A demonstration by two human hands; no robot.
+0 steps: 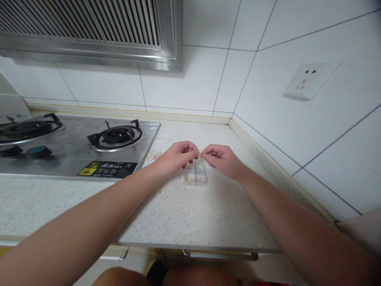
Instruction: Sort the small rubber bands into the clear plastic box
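My left hand (178,155) and my right hand (222,157) meet above the speckled countertop (190,214), fingers pinched together on a small yellowish rubber band (201,153) held between them. Just below the hands stands a small clear plastic box (195,176) with a few coloured bands inside. Several loose rubber bands (154,155) lie on the counter to the left of my left hand, near the stove's edge.
A steel gas stove (74,155) with two burners (117,136) and knobs fills the left. A range hood (89,31) hangs above it. White tiled walls meet in a corner; a wall socket (306,81) sits at right. A drawer handle (220,254) shows below the counter edge.
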